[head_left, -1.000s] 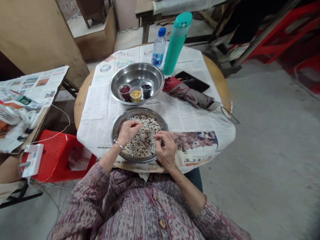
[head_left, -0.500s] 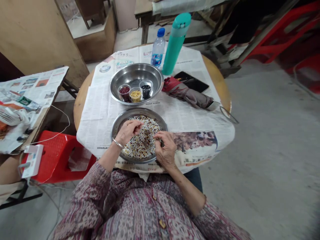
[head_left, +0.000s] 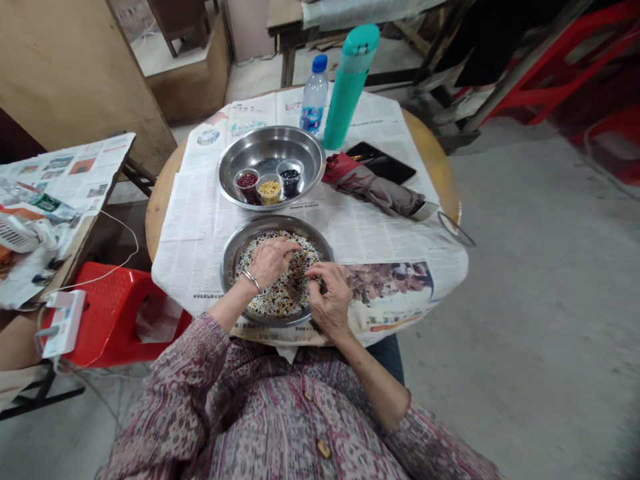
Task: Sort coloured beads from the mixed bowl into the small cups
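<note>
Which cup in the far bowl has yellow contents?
The middle cup, between the left cup and the right cup in the far metal bowl; the left one's contents are dark red, the right one's black.

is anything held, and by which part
Cannot be told: the left hand is over the mixed grains, the right hand at the right rim of their bowl, and any pinched grain would be too small to see.
</note>
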Tool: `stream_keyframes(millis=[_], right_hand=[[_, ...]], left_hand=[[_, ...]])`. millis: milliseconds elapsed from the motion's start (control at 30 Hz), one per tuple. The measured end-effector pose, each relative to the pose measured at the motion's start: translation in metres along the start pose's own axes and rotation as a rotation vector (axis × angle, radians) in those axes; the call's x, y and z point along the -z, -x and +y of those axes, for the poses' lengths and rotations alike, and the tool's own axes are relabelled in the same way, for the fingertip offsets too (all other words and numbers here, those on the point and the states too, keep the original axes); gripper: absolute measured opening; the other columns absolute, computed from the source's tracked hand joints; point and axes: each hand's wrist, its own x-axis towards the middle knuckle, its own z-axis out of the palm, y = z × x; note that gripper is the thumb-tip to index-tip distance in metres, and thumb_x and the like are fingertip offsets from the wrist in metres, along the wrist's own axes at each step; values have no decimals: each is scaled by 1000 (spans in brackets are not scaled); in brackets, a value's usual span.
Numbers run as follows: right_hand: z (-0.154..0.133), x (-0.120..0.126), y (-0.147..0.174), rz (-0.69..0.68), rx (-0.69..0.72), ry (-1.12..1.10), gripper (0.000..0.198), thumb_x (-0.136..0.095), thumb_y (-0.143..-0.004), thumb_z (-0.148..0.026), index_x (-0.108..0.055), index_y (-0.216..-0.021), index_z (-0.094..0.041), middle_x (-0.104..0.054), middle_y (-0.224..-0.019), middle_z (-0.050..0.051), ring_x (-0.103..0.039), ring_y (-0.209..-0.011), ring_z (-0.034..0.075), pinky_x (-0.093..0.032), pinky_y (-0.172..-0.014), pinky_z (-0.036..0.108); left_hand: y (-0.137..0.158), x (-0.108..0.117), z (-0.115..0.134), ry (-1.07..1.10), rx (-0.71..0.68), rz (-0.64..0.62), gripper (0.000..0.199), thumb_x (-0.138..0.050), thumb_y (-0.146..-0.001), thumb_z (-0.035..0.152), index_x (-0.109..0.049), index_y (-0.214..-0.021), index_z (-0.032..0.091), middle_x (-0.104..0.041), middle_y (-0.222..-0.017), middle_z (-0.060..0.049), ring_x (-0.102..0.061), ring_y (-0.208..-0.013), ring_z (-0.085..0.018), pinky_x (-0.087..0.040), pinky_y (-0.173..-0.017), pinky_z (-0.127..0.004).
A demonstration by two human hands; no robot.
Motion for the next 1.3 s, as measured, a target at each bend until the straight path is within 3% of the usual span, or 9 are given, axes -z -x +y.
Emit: stream_keyframes(millis=[267,667,1033,1167,1300], right_hand=[[1,0,0,-3,18,-6,22,-48,-80,-5,-60,-83,-23,-65,-89,3,-59,-92,21,-47,-87,39],[1,0,0,1,4,-6,23,-47,-80,-5,-61,-83,-24,-65,-88,3,-59,-93,21,-48,-87,41],[1,0,0,-1,9,0,23,-48,-79,-5,-61,-83,-23,-66,-89,3,-59,-93,21,-47,-87,40],[1,0,0,2,-3,-13,24,-48,-78,-5,-63,-82,-24,-66,-89,3,-60,-92,21,-47,-88,40],[0,0,0,0,-9,-15,24,-48,-78,-5,-62,-82,-24,-66,-88,3,-59,-92,21,-47,-88,40]], left_hand=[[-1,-3,-3,-88,-15,-17,23,-57,-91,17,-75,-105,22,-74,-106,-6,-66,-103,-19,-48,-96,-30],[-1,-3,-4,-82,-18,-12,18,-60,-93,27,-75,-101,23,-75,-101,-5,-67,-97,-18,-48,-90,-28],[-1,-4,0,-25,-40,18,13,-61,-90,22,-74,-91,20,-75,-97,-6,-66,-95,-19,-46,-87,-29],[3,4,2,245,147,106,10,-62,-86,22,-71,-82,17,-69,-75,-2,-60,-74,-14,-45,-73,-25],[6,14,0,839,430,140,14,-52,-86,22,-62,-79,15,-59,-67,1,-47,-56,-9,-39,-56,-21]])
